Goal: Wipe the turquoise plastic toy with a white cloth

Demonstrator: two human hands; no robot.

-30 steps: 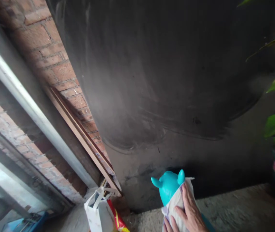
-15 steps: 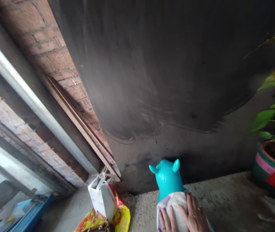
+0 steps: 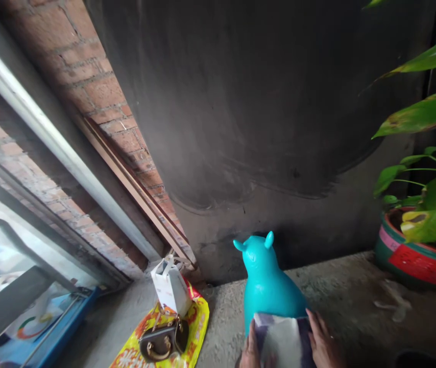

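Observation:
A turquoise plastic animal toy (image 3: 266, 286) with two small ears stands on the concrete ledge (image 3: 348, 306), facing the dark wall. A white and purple cloth (image 3: 283, 340) lies pressed on its back. My left hand (image 3: 249, 351) grips the cloth's left edge at the bottom of the view. At the cloth's right edge, my right hand (image 3: 323, 345) lies flat on it with the fingers spread, a ring on one finger. Both hands are cut off by the frame's lower edge.
A potted plant in a red and green pot (image 3: 413, 255) stands at the right on the ledge. At lower left, a white paper bag (image 3: 170, 289) and a small dark handbag (image 3: 162, 340) lie on a yellow plastic bag (image 3: 195, 327). Brick wall (image 3: 99, 87) on the left.
The cloth and both hands have slid down from the toy's head to its lower back, baring the head and neck. The view has tilted down; the handbag now shows.

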